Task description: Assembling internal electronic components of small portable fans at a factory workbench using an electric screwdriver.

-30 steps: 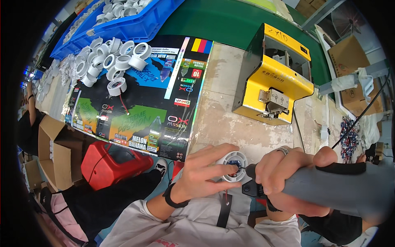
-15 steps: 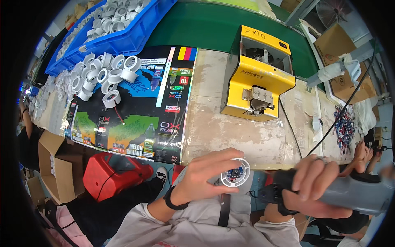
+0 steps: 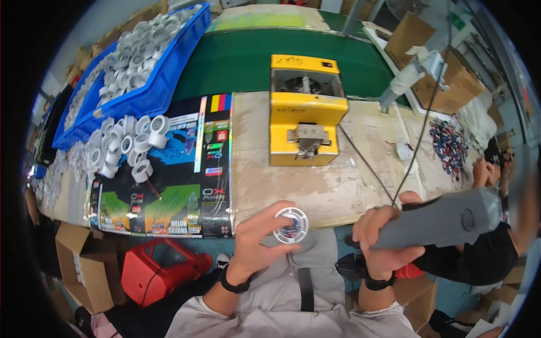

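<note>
In front of me, past the table's near edge, my left hand (image 3: 248, 242) pinches a round white plastic housing (image 3: 303, 218) between thumb and fingers. A small circuit board (image 3: 291, 226) shows inside its open, ribbed ring. My right hand (image 3: 389, 260) is closed around the black end of a grey handheld tool (image 3: 434, 221), whose thick body points right and slightly upward. The tool's exact kind does not show, and its black end is partly hidden by my fingers. The housing and the tool are well apart.
A yellow machine (image 3: 307, 107) stands on the table (image 3: 253, 186) ahead. On the left, a blue bin (image 3: 132, 103) and a pile (image 3: 110, 149) hold white rings. Black cables cross the right side, near a heap of wired parts (image 3: 448, 147). A red jerrycan (image 3: 152, 270) sits below left.
My view has shifted, so the table items appear moved. The grey tool now tilts more upward, and my right hand's fingers have changed their hold on it. My left hand still pinches the housing.
</note>
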Available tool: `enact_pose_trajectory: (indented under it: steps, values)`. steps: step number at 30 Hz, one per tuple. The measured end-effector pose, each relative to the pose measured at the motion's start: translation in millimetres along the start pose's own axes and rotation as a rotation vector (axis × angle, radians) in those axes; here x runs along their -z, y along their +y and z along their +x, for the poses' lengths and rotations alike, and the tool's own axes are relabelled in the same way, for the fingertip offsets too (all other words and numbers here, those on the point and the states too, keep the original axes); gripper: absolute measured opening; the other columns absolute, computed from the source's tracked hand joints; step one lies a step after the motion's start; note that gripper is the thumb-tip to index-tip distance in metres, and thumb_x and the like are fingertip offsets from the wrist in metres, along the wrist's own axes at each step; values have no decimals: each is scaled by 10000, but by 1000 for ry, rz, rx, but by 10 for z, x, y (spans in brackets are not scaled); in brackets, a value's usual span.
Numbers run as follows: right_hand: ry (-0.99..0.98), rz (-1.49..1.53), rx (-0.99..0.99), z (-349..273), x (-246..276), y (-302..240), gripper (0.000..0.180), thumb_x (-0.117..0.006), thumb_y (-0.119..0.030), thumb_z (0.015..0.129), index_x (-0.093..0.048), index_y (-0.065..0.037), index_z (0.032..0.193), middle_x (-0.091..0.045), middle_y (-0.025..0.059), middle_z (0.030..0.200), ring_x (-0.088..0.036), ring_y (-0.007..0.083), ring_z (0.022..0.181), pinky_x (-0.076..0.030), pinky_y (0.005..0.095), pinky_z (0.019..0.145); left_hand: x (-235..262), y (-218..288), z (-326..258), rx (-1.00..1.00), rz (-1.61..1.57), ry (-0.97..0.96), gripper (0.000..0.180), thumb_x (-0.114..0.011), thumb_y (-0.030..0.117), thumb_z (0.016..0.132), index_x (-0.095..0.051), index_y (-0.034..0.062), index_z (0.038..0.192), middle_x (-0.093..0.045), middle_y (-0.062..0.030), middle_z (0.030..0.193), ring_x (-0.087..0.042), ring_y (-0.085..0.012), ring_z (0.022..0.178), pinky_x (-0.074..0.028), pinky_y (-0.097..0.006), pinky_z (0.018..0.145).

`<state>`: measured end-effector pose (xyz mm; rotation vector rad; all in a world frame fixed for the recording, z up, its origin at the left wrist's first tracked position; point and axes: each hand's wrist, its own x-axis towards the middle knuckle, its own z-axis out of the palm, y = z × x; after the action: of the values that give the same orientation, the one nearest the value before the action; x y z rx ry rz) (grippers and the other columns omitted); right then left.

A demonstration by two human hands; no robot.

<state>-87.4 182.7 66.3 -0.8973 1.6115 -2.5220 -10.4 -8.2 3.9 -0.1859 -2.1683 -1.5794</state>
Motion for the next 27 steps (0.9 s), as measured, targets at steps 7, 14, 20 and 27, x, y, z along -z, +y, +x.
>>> enact_pose_trajectory:
  steps: [7, 14, 20, 27]
  values:
    - [77, 76, -147, -145, 87, -85, 755, -615, -543, 793, -314, -11, 1236, -537, 96, 620, -505, 197, 488, -418, 303, 443, -154, -201, -27, 39, -400, 98, 415, -718, 29, 692, -505, 35, 1048, -548, -205, 1168, -540, -293, 1064, -439, -364, 897]
    - [87, -214, 94, -103, -6, 156, 680, -641, -423, 798, -430, 66, 1220, -557, 66, 755, -512, 135, 614, -414, 263, 576, -228, -441, -281, 191, -545, 205, 316, -586, 182, 820, -427, 51, 1059, -484, -138, 1119, -525, -251, 996, -430, -368, 895]
    - [90, -356, 3, -78, 88, -72, 626, -684, -304, 752, -425, -7, 1238, -584, 102, 722, -599, 176, 647, -448, 289, 611, -386, -173, -235, 212, -567, 191, 277, -524, 114, 878, -426, 36, 1125, -474, -172, 1218, -486, -237, 1078, -375, -354, 963]
    - [29, -322, -274, -202, -83, -166, 716, -748, -137, 700, -379, -11, 1301, -622, 130, 954, -615, 176, 885, -472, 296, 778, -530, 605, 72, -24, -458, 243, 331, -571, 248, 822, -419, 44, 1034, -478, -233, 1110, -483, -263, 990, -400, -370, 893]
